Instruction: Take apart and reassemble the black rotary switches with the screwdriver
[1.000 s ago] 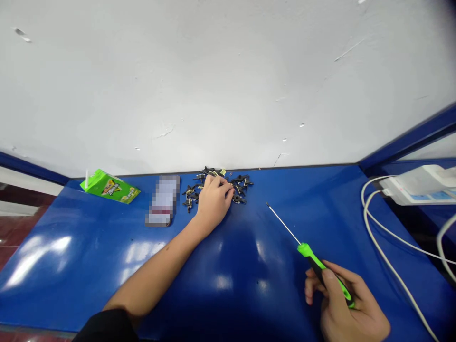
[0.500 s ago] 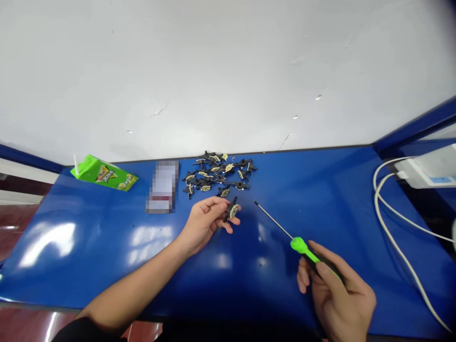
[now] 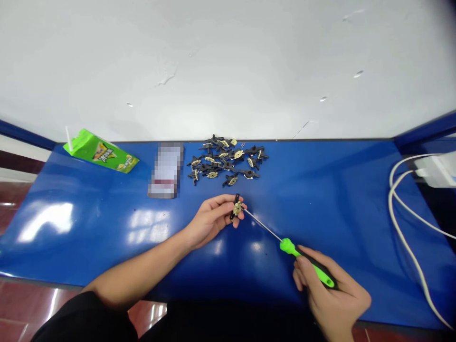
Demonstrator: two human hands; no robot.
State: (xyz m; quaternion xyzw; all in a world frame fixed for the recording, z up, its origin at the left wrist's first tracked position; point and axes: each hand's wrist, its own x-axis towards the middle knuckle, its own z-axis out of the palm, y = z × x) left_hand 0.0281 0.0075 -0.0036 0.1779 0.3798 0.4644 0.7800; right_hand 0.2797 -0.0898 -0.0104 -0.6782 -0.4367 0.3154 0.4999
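Between its thumb and fingers my left hand [image 3: 211, 216] pinches a small black plastic part with a brass-coloured plate [image 3: 237, 208], held above the table. My right hand [image 3: 329, 289] is wrapped round the green and black handle of a screwdriver [image 3: 288, 246]. The metal shaft slants up to the left, and its tip is at the right side of the brass-coloured plate; whether it touches, I cannot tell. Beyond my left hand lies a loose pile of similar black and brass-coloured parts [image 3: 213, 175].
A green drink carton with a straw [image 3: 103, 152] lies at the left on the blue table [image 3: 320, 199]. Beside it is a phone-like object, blurred out [image 3: 166, 171]. White cables [image 3: 399, 228] run from a white box [image 3: 440, 170] at the right. A white wall [image 3: 228, 71] rises behind.
The screwdriver has moved left, bringing its tip from a gap away up to the part. My left hand has turned the part so its brass-coloured face shows more. The camera view has shifted.
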